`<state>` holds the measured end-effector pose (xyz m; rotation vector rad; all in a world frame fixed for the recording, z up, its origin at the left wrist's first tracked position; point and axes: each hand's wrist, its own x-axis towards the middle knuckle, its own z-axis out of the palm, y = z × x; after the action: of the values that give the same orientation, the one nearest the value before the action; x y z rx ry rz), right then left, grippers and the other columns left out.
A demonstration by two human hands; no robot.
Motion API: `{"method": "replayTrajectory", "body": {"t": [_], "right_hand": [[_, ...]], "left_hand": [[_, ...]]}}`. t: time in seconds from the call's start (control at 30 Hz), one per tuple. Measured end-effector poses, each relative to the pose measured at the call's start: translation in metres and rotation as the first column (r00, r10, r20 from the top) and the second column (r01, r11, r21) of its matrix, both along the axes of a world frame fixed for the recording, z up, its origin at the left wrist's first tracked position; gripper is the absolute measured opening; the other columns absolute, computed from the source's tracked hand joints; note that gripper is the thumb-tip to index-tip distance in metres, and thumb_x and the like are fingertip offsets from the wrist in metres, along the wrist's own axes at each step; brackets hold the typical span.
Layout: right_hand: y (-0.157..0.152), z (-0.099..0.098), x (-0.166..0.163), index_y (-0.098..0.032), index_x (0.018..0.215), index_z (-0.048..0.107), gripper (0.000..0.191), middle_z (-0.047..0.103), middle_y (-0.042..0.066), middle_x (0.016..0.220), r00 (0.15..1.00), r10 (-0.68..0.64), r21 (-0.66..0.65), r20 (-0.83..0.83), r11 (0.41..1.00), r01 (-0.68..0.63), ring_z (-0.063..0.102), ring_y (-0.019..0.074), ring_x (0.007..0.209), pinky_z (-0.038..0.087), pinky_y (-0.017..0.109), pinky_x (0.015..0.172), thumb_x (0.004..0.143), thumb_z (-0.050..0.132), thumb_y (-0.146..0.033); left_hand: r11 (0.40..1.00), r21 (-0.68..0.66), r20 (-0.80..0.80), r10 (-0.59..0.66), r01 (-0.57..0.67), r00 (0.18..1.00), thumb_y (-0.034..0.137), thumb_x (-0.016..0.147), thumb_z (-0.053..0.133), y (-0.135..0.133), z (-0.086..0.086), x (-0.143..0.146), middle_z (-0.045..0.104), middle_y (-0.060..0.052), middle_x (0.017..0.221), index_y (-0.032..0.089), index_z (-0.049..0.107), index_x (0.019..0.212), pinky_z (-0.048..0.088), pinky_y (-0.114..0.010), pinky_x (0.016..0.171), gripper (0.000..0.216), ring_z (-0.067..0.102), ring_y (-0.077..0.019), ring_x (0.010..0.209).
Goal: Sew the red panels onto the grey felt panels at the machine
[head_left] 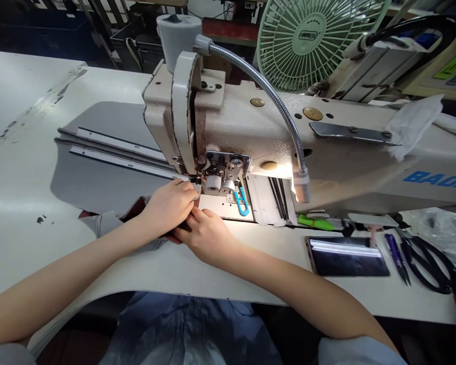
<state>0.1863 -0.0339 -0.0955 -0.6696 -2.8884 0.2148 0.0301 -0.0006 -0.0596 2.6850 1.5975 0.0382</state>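
A grey fabric piece (110,182) with two pale strips running along it lies left of the sewing machine (228,116), its right end under the machine's head. My left hand (171,205) presses on this fabric just before the needle area, fingers bent and drawn together. Right beside it, my right hand (209,233) grips the fabric's near edge, where some reddish-brown material shows between the hands. The fingertips of both hands are partly hidden. Folded fabric bunches up under my left wrist. The machine's lamp lights the sewing spot.
Blue thread snips (241,202) lie on the machine bed. To the right are a phone (347,257), purple-handled tweezers (397,258), black scissors (429,258) and a bright green tool (315,223). A flexible lamp neck (266,81) arches over the machine. Behind stands a green fan (311,40).
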Motion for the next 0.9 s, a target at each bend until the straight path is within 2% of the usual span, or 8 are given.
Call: {"method": "replayTrajectory", "body": {"t": [0.17,0.27,0.4,0.5,0.57,0.7,0.8,0.9], "right_hand": [[0.013,-0.009,0.001,-0.026,0.12,0.064,0.026,0.064,0.012,0.103,0.997,-0.056,0.032,-0.052,0.998,0.058,0.05,0.0249,0.1,0.037,0.036,0.076,0.099,0.048,-0.023],[0.015,-0.006,-0.001,-0.024,0.113,0.068,0.025,0.065,0.012,0.109,0.991,-0.092,0.032,-0.092,0.995,0.096,0.051,0.0259,0.106,0.038,0.038,0.082,0.1,0.046,-0.024],[0.008,0.022,-0.011,-0.015,0.108,0.067,0.022,0.069,0.01,0.101,0.987,-0.136,-0.15,-0.083,0.981,0.122,0.059,0.0245,0.096,0.041,0.038,0.083,0.095,0.051,-0.024],[-0.006,0.042,-0.016,-0.01,0.119,0.061,0.033,0.073,0.009,0.097,0.993,-0.114,-0.323,-0.039,0.941,0.096,0.065,0.0231,0.085,0.045,0.036,0.078,0.095,0.052,-0.03],[-0.019,0.041,-0.014,-0.009,0.125,0.058,0.037,0.072,0.011,0.109,0.995,-0.09,-0.33,-0.032,0.941,0.074,0.065,0.0242,0.096,0.046,0.038,0.086,0.096,0.051,-0.03],[-0.045,0.014,0.0,-0.008,0.135,0.051,0.046,0.055,0.016,0.141,0.996,-0.054,-0.147,-0.068,0.988,0.043,0.045,0.0272,0.133,0.032,0.043,0.111,0.1,0.048,-0.038],[-0.048,-0.003,0.003,-0.011,0.137,0.05,0.048,0.051,0.014,0.145,0.996,-0.054,-0.075,-0.067,0.996,0.049,0.046,0.0269,0.131,0.031,0.042,0.112,0.101,0.044,-0.042],[-0.038,-0.008,-0.001,-0.013,0.138,0.05,0.047,0.049,0.013,0.147,0.996,-0.058,-0.062,-0.075,0.997,0.054,0.051,0.0256,0.126,0.033,0.042,0.111,0.102,0.042,-0.042]], "left_hand": [[0.996,-0.086,-0.126,0.021,-0.032,0.992,0.016,0.089,0.046,0.016,0.006,0.007,0.066,-0.009,0.079,0.016,0.068,0.081,0.046,-0.036,0.073,0.023,0.062,-0.025,0.085],[0.994,-0.112,-0.143,-0.029,0.013,0.989,0.015,0.084,0.048,0.011,0.019,0.001,0.068,-0.011,0.088,0.018,0.068,0.091,0.045,-0.039,0.072,0.022,0.062,-0.0276,0.087],[0.992,-0.03,-0.141,-0.123,0.12,0.982,0.014,0.076,0.05,-0.011,0.048,-0.023,0.069,-0.011,0.098,0.019,0.067,0.105,0.044,-0.046,0.079,0.034,0.06,-0.0319,0.093],[0.988,-0.027,-0.039,-0.154,0.153,0.987,0.019,0.087,0.041,-0.025,0.058,-0.038,0.07,-0.009,0.095,0.02,0.068,0.105,0.046,-0.042,0.073,0.033,0.061,-0.0273,0.083],[0.985,0.018,0.078,-0.17,0.169,0.982,0.022,0.093,0.037,-0.032,0.052,-0.039,0.07,-0.01,0.103,0.017,0.067,0.11,0.049,-0.039,0.077,0.035,0.062,-0.0251,0.088],[0.968,0.126,0.171,-0.236,0.216,0.957,0.015,0.095,0.036,-0.051,0.021,-0.031,0.071,-0.01,0.107,0.013,0.067,0.111,0.051,-0.036,0.084,0.034,0.063,-0.0223,0.094],[0.95,0.17,0.157,-0.289,0.262,0.944,0.01,0.093,0.036,-0.058,0.003,-0.033,0.072,-0.011,0.106,0.012,0.067,0.111,0.053,-0.036,0.087,0.036,0.064,-0.0226,0.096],[0.955,0.164,0.182,-0.277,0.248,0.944,0.01,0.094,0.037,-0.054,-0.005,-0.041,0.071,-0.011,0.108,0.012,0.065,0.118,0.054,-0.037,0.087,0.037,0.064,-0.0223,0.095]]}}
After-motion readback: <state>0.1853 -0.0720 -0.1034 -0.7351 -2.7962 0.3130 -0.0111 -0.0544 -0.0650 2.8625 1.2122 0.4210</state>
